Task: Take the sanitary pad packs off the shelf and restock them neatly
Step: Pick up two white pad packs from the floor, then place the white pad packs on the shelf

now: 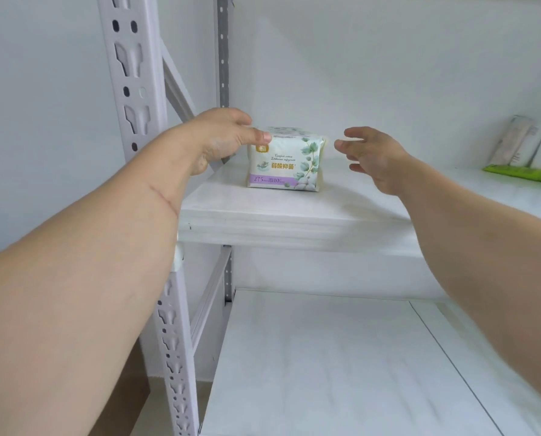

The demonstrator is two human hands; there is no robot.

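Note:
A white sanitary pad pack (289,165) with green leaves and a purple band stands upright near the left end of the white upper shelf (294,215). My left hand (222,136) grips the pack's top left corner, thumb on its front face. To the right of the pack, a short gap away, my right hand (373,155) hovers with its fingers spread and holds nothing. Several more packs (527,143) lean together at the far right of the same shelf, cut off by the frame edge.
A green flat item (518,173) lies in front of the far-right packs. A perforated white upright post (130,73) stands at the left of the rack. A lower white shelf board (326,357) extends below. White wall lies behind.

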